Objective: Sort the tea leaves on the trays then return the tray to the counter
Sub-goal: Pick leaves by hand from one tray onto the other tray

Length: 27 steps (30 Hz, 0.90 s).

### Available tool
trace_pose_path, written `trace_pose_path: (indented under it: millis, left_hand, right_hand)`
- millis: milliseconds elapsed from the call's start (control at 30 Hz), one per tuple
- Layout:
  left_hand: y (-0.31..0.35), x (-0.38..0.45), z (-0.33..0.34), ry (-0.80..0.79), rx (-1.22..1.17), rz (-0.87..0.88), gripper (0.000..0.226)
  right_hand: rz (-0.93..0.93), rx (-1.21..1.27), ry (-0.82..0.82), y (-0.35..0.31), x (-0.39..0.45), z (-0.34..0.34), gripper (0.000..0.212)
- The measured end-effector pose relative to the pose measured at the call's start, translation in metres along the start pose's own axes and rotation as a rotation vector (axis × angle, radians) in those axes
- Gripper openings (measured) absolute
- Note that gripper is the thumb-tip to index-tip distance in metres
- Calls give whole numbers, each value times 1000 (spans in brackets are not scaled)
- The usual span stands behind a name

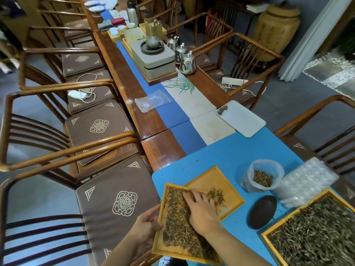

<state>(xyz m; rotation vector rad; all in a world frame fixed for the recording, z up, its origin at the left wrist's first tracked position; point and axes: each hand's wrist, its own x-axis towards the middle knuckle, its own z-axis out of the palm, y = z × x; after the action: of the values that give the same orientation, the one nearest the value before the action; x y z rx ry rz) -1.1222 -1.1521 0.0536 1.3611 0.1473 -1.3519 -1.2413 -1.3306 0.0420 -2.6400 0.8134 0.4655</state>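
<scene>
A wooden tray [159, 244] spread with dry tea leaves [176, 221] lies at the table's near left edge, tilted over a second wooden tray [228, 187]. My left hand [148, 225] grips the first tray's left rim. My right hand [201, 210] rests flat on the leaves, fingers spread, at the tray's far side. A small heap of leaves [218, 195] lies on the second tray beside my fingertips. A third, larger tray [269, 232] full of tea leaves sits at the lower right.
A plastic bag of leaves [263, 177], a dark oval dish [262, 212] and a clear blister pack [305, 181] lie on the blue mat [221, 156]. A white tray [242, 118] sits farther back. Wooden chairs [57, 150] line both sides of the table.
</scene>
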Motion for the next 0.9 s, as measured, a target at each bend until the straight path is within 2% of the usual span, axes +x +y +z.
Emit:
trace_pose_path:
  millis: [167,433,700,900]
  left_hand:
    - [1,-3,3,-38,-67,14,66]
    - [3,-4,1,10,-59,0,65]
    - [7,-7,5,2,-55,21,68]
    - [10,-1,0,18,-9,-2,68]
  right_hand:
    - [-53,-97,-34,-21,9,-2,85]
    - [106,-57,-45,8,3,0,79]
    - [-106,-97,20,-30,17,-6,79]
    - [-11,-114,-20,-15,13,-2,76]
